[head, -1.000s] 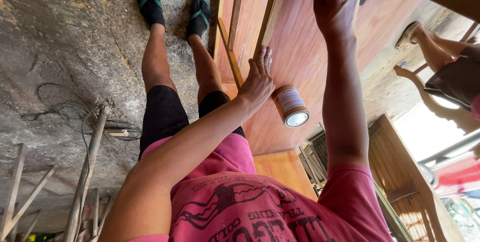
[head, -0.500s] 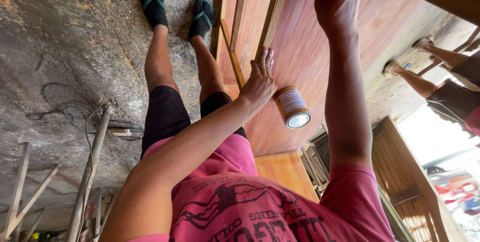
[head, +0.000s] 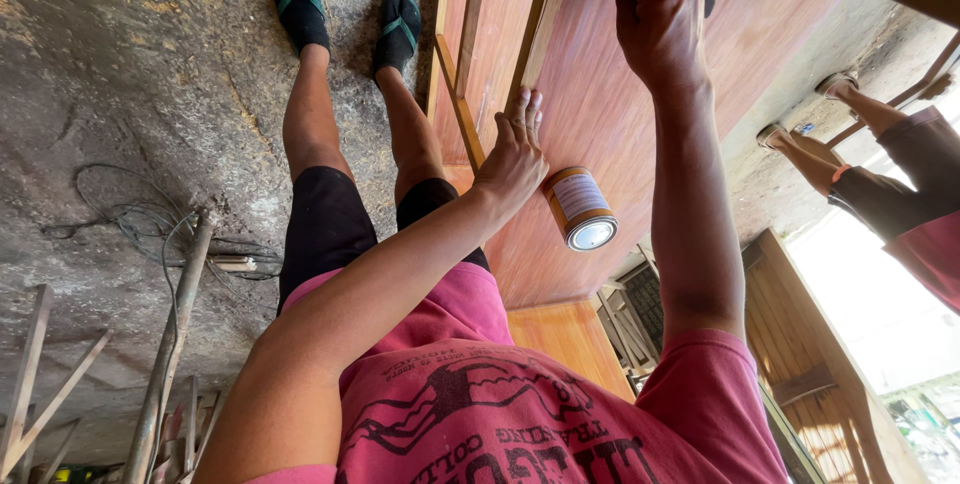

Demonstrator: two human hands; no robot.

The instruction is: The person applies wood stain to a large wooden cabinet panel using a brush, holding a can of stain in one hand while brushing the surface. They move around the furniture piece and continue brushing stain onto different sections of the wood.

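nearer now, can [head: 580, 208] lies beside left fingers [head: 524, 116].

Round tin [head: 580, 208], white-and-orange label, apparently on wooden panel [head: 620, 94]

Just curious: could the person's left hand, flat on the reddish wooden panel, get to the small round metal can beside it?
Probably yes: the left hand lies beside the small round metal can, nothing between them.

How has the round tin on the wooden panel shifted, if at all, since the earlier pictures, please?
No. The tin sits at the same spot on the wooden panel, just beside the left hand, as before.
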